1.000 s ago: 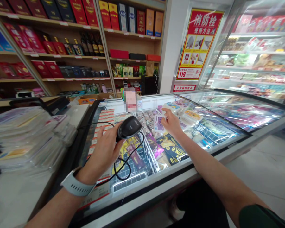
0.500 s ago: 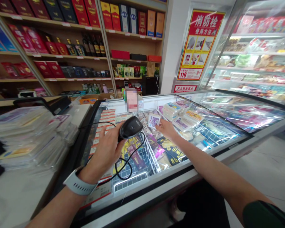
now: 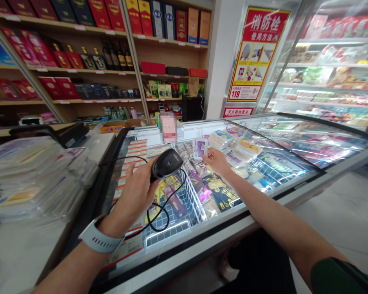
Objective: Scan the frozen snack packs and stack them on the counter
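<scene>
Left hand (image 3: 138,190) grips black plastic barcode scanner (image 3: 169,164), unchanged. Right hand (image 3: 218,161), fingers spread a second ago, now pinches flat white-and-purple packet (image 3: 199,148) toward the far edge of glass-topped chest freezer (image 3: 202,246); packet stands more upright than half a second back.

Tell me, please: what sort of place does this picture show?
Probably a grocery shop or small supermarket: shelves with boxes and bottles, a glass-topped chest of packaged goods, and a black scanner in the left hand.
</scene>
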Demonstrator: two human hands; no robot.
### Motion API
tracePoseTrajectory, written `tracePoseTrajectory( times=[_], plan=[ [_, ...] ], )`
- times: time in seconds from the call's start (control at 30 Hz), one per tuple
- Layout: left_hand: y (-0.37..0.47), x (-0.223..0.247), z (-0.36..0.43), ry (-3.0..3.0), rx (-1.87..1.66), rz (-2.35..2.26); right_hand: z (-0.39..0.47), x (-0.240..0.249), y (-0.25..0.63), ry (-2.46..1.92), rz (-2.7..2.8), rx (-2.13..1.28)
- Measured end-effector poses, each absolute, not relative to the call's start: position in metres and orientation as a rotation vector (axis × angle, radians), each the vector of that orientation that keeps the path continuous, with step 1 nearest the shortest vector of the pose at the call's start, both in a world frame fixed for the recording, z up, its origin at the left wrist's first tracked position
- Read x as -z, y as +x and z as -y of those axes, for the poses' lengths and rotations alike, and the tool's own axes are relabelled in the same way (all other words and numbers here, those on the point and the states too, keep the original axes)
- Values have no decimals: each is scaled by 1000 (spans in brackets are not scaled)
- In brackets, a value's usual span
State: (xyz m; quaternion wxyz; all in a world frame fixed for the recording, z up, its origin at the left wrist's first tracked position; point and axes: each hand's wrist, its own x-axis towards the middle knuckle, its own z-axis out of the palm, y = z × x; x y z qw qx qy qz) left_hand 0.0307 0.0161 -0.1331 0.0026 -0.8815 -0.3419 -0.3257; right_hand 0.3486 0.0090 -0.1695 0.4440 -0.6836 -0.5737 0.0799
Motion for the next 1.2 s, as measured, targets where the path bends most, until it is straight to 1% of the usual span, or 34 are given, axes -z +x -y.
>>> tracePoseTrajectory(
  times=[0.17, 0.37, 0.53, 0.97, 1.2],
  plan=[
    [30, 134, -17, -2757, 1022, 1076, -13, 171, 352, -1648, 1373, -233],
    [30, 134, -14, -2737, 1030, 1031, -8, 162, 352, -1618, 1347, -181],
    [32, 135, -13, -2729, 1015, 994, -6, 159, 348, -1593, 1319, -223],
    [32, 137, -15, -2719, 986, 974, -9, 162, 350, -1553, 1308, -319],
    [31, 140, -15, -2672, 977, 908, -12, 167, 349, -1520, 1323, -301]
  ],
)
